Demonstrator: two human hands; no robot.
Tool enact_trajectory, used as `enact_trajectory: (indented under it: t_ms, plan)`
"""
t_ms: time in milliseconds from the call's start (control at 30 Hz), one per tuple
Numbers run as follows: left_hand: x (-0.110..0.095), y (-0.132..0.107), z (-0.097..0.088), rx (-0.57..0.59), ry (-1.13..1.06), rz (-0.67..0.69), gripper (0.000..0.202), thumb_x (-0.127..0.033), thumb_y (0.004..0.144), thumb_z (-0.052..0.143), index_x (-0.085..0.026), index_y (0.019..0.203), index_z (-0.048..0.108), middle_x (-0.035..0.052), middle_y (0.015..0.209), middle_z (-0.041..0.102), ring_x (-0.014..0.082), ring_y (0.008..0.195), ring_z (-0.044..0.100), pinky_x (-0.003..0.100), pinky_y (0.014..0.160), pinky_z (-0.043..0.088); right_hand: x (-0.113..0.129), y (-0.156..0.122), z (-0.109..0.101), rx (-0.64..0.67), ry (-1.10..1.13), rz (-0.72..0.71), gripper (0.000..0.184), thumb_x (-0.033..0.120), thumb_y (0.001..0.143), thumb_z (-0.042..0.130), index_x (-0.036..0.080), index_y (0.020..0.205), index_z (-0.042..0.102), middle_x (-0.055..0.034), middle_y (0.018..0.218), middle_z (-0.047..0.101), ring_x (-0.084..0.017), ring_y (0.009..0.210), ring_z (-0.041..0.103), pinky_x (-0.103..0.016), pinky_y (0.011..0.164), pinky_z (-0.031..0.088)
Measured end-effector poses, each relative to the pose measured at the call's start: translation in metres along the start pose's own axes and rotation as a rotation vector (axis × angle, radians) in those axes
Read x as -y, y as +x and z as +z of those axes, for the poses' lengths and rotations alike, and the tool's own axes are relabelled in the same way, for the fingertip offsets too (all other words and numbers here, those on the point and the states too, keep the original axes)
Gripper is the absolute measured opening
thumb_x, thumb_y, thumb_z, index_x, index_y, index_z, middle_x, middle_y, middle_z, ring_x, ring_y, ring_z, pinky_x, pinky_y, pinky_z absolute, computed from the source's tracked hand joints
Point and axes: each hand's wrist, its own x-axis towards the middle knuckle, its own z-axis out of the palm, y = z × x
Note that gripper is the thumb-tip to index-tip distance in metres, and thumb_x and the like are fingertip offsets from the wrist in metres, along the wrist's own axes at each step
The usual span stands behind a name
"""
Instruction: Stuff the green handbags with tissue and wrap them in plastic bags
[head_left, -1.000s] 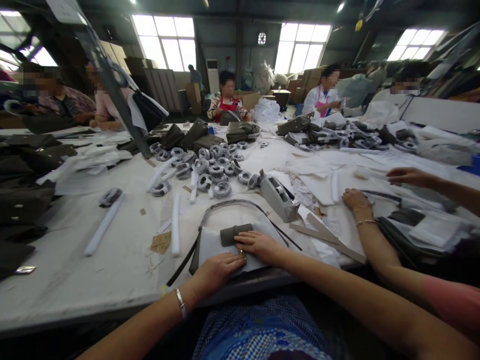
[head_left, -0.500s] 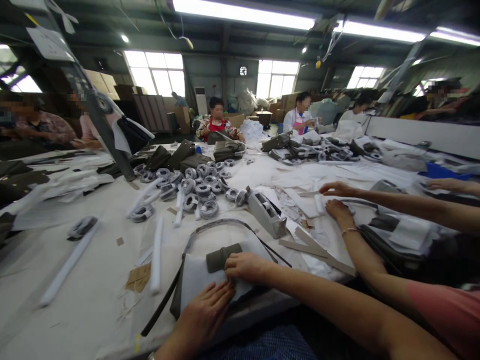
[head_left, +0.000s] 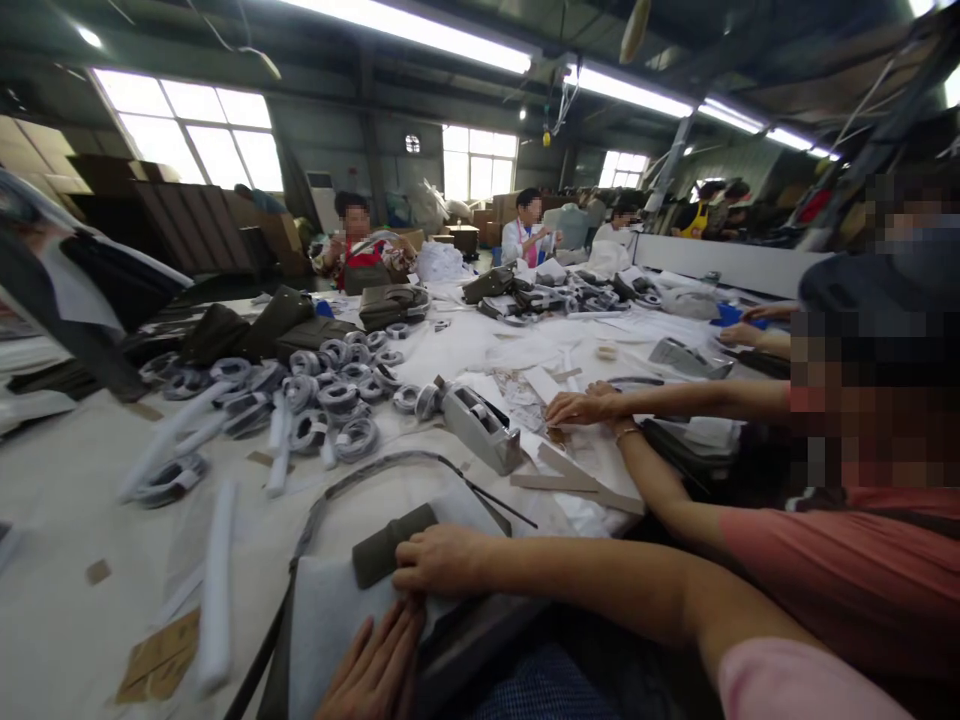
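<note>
An olive-grey handbag [head_left: 277, 655] lies at the table's front edge, with a white sheet [head_left: 322, 590] spread over it. Its long dark strap [head_left: 352, 465] arches behind it across the tabletop. My left hand [head_left: 379, 660] rests flat on the sheet, fingers extended and almost meeting my right hand. Curled fingers of my right hand [head_left: 442, 560] press down beside an olive tab or flap [head_left: 390, 545] that lies over the sheet; what they grip is hidden.
A grey tape dispenser [head_left: 480, 428] and cardboard strips [head_left: 577, 482] stand behind the bag. Coiled wrapped straps [head_left: 337, 390] are heaped left of centre. White foam rods [head_left: 217, 590] lie at left. A co-worker's arms [head_left: 667, 480] reach in from the right.
My view has swung to the right, so the table's contents sit further left and more of the co-worker shows. Both my hands stay on the bag. The co-worker's hands have drawn closer together.
</note>
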Motion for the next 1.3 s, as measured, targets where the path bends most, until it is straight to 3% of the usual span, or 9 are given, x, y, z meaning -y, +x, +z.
enact_trajectory:
  t_ms: [267, 367, 533, 767, 867, 967, 1067, 1233, 1300]
  plan:
    - [-0.019, 0.004, -0.019, 0.175, -0.057, -0.175, 0.052, -0.012, 0.09, 0.049, -0.019, 0.142, 0.049, 0.002, 0.141, 0.057, 0.0175, 0.129, 0.054, 0.034, 0.111, 0.043, 0.004, 0.003, -0.025, 0.064, 0.315, 0.201, 0.012, 0.029, 0.092, 0.062, 0.019, 0.091, 0.069, -0.004, 0.092, 0.068, -0.016, 0.076, 0.062, -0.025, 0.062, 0.04]
    - [-0.021, 0.012, -0.024, 0.183, -0.107, -0.255, 0.046, -0.016, 0.092, 0.049, -0.021, 0.138, 0.053, 0.0005, 0.138, 0.06, 0.017, 0.127, 0.057, 0.035, 0.109, 0.046, -0.006, 0.023, -0.041, -0.013, 0.498, 0.174, 0.015, 0.026, 0.093, 0.059, 0.02, 0.092, 0.073, -0.0031, 0.088, 0.07, -0.015, 0.078, 0.064, -0.023, 0.067, 0.042]
    - [-0.02, 0.021, -0.032, 0.112, -0.158, -0.32, 0.037, -0.02, 0.094, 0.047, -0.021, 0.128, 0.061, 0.0003, 0.13, 0.066, 0.0171, 0.12, 0.062, 0.034, 0.105, 0.049, -0.007, 0.098, -0.043, -0.175, 0.668, 0.251, 0.019, 0.026, 0.094, 0.057, 0.02, 0.101, 0.073, -0.0048, 0.095, 0.074, -0.016, 0.088, 0.067, -0.024, 0.08, 0.045]
    - [-0.022, 0.017, -0.018, 0.006, -0.166, -0.332, 0.035, -0.022, 0.095, 0.044, -0.02, 0.125, 0.062, 0.0007, 0.121, 0.071, 0.0171, 0.114, 0.066, 0.034, 0.104, 0.05, 0.029, 0.229, -0.027, -0.013, 0.662, 0.499, 0.069, 0.059, 0.088, 0.056, 0.016, 0.141, 0.047, -0.0179, 0.116, 0.07, -0.032, 0.11, 0.065, -0.044, 0.088, 0.051]
    - [-0.028, 0.009, -0.003, -0.149, -0.206, -0.412, 0.031, -0.022, 0.095, 0.042, -0.023, 0.11, 0.068, -0.0017, 0.108, 0.076, 0.0149, 0.106, 0.069, 0.033, 0.112, 0.041, 0.041, 0.255, -0.017, 0.072, 0.673, 0.534, 0.086, 0.054, 0.077, 0.069, 0.021, 0.149, 0.037, -0.0175, 0.12, 0.069, -0.034, 0.109, 0.066, -0.046, 0.085, 0.054]
    - [-0.025, 0.001, 0.007, -0.175, -0.216, -0.378, 0.03, -0.019, 0.094, 0.041, -0.022, 0.1, 0.07, -0.0026, 0.103, 0.077, 0.0131, 0.103, 0.069, 0.029, 0.12, 0.025, 0.036, 0.264, 0.002, 0.102, 0.736, 0.526, 0.101, 0.051, 0.067, 0.077, 0.025, 0.152, 0.03, -0.0134, 0.121, 0.069, -0.033, 0.108, 0.067, -0.043, 0.083, 0.056]
    - [-0.013, -0.004, 0.009, -0.091, -0.146, -0.163, 0.033, -0.015, 0.09, 0.047, -0.018, 0.115, 0.068, -0.0011, 0.117, 0.073, 0.0137, 0.111, 0.066, 0.03, 0.123, 0.015, 0.023, 0.26, 0.014, -0.014, 0.89, 0.547, 0.102, 0.05, 0.066, 0.076, 0.022, 0.152, 0.029, -0.0082, 0.11, 0.071, -0.03, 0.1, 0.069, -0.039, 0.081, 0.056]
    - [-0.007, -0.009, 0.011, -0.042, -0.038, -0.1, 0.041, -0.01, 0.089, 0.049, -0.014, 0.128, 0.061, 0.0009, 0.131, 0.065, 0.0165, 0.12, 0.062, 0.037, 0.125, 0.012, 0.005, 0.218, -0.023, -0.514, 1.082, 0.427, 0.031, 0.036, 0.088, 0.061, 0.023, 0.116, 0.063, 0.003, 0.091, 0.065, -0.012, 0.084, 0.066, -0.021, 0.08, 0.052]
    - [-0.008, -0.01, 0.012, -0.044, -0.031, -0.11, 0.042, -0.01, 0.09, 0.05, -0.014, 0.13, 0.06, 0.001, 0.133, 0.064, 0.0162, 0.121, 0.061, 0.037, 0.125, 0.014, -0.001, 0.187, -0.049, -0.649, 1.039, 0.383, 0.027, 0.033, 0.089, 0.061, 0.022, 0.112, 0.064, 0.0023, 0.095, 0.062, -0.01, 0.082, 0.064, -0.019, 0.079, 0.052]
